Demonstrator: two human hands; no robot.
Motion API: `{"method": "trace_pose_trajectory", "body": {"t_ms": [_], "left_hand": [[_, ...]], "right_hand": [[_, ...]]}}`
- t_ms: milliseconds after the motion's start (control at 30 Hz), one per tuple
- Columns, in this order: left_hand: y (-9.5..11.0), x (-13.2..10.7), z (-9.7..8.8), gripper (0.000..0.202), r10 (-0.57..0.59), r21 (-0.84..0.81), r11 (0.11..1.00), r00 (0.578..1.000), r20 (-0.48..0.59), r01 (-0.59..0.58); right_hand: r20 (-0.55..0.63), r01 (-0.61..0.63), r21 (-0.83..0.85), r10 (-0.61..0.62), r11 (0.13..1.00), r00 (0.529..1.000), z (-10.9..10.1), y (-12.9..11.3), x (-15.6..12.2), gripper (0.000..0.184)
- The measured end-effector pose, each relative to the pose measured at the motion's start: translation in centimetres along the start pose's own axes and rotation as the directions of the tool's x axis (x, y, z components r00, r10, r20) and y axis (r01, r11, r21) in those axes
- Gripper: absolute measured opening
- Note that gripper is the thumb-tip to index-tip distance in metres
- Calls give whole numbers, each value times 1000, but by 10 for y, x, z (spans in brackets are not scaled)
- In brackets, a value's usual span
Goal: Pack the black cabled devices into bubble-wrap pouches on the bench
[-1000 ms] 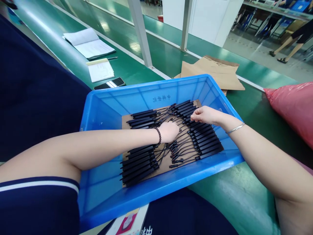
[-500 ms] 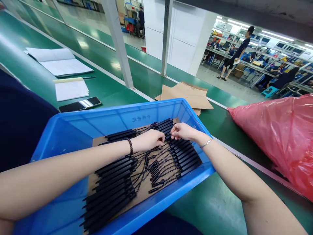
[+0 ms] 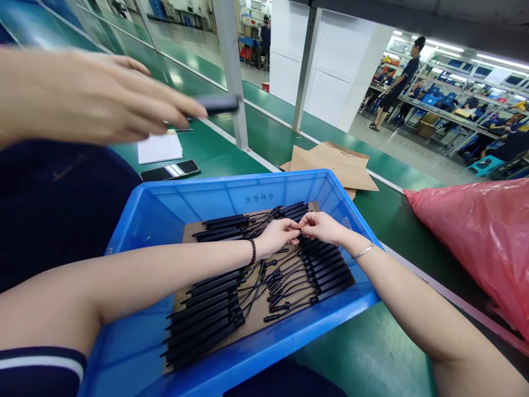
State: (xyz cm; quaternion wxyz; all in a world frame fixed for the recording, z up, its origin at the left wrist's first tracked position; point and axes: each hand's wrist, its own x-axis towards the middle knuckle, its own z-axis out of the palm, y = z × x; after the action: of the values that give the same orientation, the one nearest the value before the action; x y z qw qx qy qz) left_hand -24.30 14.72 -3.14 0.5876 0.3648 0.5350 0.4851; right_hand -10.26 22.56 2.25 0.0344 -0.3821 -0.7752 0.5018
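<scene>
A blue plastic bin [image 3: 231,190] holds several slim black rod-shaped parts [image 3: 206,320] with thin cables, laid in two columns on a cardboard sheet [image 3: 248,325]. Over the middle of the bin, my left hand [image 3: 278,237] has its fingers pinched together, a dark beaded bracelet at its wrist. Fingertip to fingertip with it, my right hand [image 3: 321,227] pinches too, above the right-hand column of rods. What lies between the fingers is too small or hidden to name. Cable ends with black connectors [image 3: 276,286] lie below both hands.
Another person's hand [image 3: 103,94], blurred, reaches in at upper left with a dark object [image 3: 221,103]. A phone [image 3: 171,170] and notepad [image 3: 159,148] lie on the green bench behind the bin. Cardboard pieces [image 3: 330,162] and a red plastic bag [image 3: 475,231] are at right.
My two hands have come together until the fingertips meet. The other person's hand has entered at upper left. The whole view has shifted, moving the bin rightward in the picture.
</scene>
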Motion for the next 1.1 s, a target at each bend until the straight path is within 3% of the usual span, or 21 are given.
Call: {"method": "trace_pose_trajectory", "body": {"t_ms": [300, 567, 767, 967, 1100], "left_hand": [[-2, 1, -1, 16, -22, -32, 999, 999, -34, 21], [3, 2, -1, 9, -54, -31, 998, 999, -4, 54], [1, -1, -1, 7, -53, -16, 998, 998, 32, 54], [-7, 3, -6, 13, 59, 45, 997, 998, -14, -58], [-3, 8, -7, 8, 43, 118, 992, 999, -15, -41]], "right_hand": [[-47, -17, -62, 14, 998, 999, -2, 9, 5, 6], [-8, -124, -29, 124, 992, 992, 2, 5, 6, 14], [54, -285, 79, 281, 955, 958, 5, 3, 6, 20], [116, -390, 235, 372, 890, 921, 2, 2, 6, 16], [156, -388, 240, 359, 890, 920, -4, 9, 7, 13]]}}
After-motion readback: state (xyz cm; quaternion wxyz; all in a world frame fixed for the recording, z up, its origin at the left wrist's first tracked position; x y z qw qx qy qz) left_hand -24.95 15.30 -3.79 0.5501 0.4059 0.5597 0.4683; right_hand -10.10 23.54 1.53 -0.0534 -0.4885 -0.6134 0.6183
